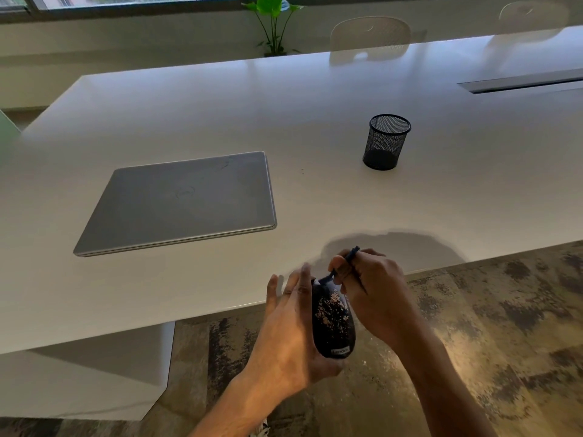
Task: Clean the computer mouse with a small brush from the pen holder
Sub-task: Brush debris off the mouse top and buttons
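Head view showed the left hand (293, 326) cradling the light, smooth, speckled mouse (332, 320) by its sides, the right hand (372, 288) pinching the thin brush (345, 261).

A single wide-angle view from head height looks forward and steeply down across the glossy white table (315, 99). Nearest the lens, low in the middle of the picture, sit the left hand (293, 329) and right hand (375, 291), over the table's near edge and the mottled floor (492, 335). The far chairs and window strip curve along the top edge.
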